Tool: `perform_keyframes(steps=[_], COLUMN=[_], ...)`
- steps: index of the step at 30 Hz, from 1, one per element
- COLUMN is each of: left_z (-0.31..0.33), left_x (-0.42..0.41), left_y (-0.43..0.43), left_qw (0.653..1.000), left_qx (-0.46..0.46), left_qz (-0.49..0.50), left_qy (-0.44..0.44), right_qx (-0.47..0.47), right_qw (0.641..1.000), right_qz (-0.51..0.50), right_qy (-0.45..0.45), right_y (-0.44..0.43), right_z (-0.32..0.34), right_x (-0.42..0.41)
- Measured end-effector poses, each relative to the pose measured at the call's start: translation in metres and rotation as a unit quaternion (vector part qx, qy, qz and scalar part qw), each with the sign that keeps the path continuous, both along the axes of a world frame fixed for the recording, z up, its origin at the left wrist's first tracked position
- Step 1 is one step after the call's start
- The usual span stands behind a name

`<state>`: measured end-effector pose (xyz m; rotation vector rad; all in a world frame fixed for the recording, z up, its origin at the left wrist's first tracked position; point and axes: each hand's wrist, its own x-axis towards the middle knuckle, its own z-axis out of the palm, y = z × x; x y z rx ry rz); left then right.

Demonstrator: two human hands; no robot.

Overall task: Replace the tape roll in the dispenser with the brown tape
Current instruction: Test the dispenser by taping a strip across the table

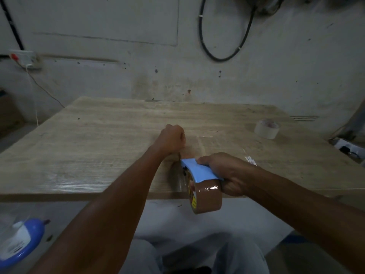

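My right hand (227, 171) grips the handle of a blue tape dispenser (197, 172) over the near edge of the wooden table (98, 145). A glossy brown tape roll (207, 196) sits in the dispenser, below its blue cover. My left hand (171, 138) is a closed fist on the table just beyond the dispenser's front; a strip of tape seems to run from the dispenser toward it, but what the fist holds is hidden. A pale, clear-looking tape roll (266, 128) lies on the table at the far right.
A blue and white plastic object (19, 242) lies on the floor at the lower left. A black cable loop (225, 36) hangs on the wall behind the table. A wall socket (23, 58) with a cord is at the left.
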<state>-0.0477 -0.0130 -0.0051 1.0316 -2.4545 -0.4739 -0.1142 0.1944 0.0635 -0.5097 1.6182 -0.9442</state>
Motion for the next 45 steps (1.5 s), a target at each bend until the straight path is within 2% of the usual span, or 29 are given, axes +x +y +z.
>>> perform_keyframes(steps=[2, 3, 5, 7, 10, 14, 20, 23, 29, 39, 45], left_z=[-0.005, -0.006, -0.008, -0.01, -0.013, -0.014, -0.015, -0.017, -0.018, -0.016, -0.003], left_x=[-0.001, -0.005, -0.012, -0.018, -0.019, -0.017, -0.013, -0.015, -0.017, -0.019, -0.021], left_y=[0.005, 0.008, 0.016, 0.013, 0.009, 0.016, 0.017, 0.015, 0.015, 0.017, 0.025], left_qw=[0.999, 0.998, 0.983, 0.96, 0.942, 0.939, 0.946, 0.943, 0.952, 0.95, 0.938], left_qx=[-0.011, -0.016, -0.019, -0.017, -0.045, -0.077, -0.086, -0.107, -0.113, -0.101, -0.105], left_qz=[-0.021, -0.064, -0.142, -0.174, -0.185, -0.188, -0.186, -0.173, -0.156, -0.155, -0.127], left_qy=[0.04, 0.012, -0.117, -0.22, -0.276, -0.277, -0.253, -0.265, -0.238, -0.254, -0.306], right_qx=[0.001, 0.002, 0.005, 0.008, 0.022, 0.013, 0.032, 0.045, 0.055, 0.009, 0.002], right_qw=[1.0, 1.0, 1.0, 1.0, 1.0, 0.999, 0.999, 0.999, 0.996, 0.995, 0.995], right_qz=[0.0, 0.004, 0.01, 0.01, 0.002, 0.003, -0.005, 0.006, 0.034, -0.008, -0.023], right_qy=[-0.007, -0.006, -0.004, -0.007, -0.012, -0.033, 0.013, 0.009, 0.059, 0.096, 0.098], right_y=[0.001, 0.001, 0.002, 0.002, -0.002, -0.013, -0.016, -0.013, 0.0, 0.037, 0.035], right_z=[-0.003, -0.004, -0.007, -0.007, -0.006, -0.004, -0.007, 0.0, -0.006, -0.02, -0.026], right_x=[-0.001, -0.002, -0.002, -0.002, -0.005, -0.006, -0.002, 0.001, 0.006, 0.023, 0.022])
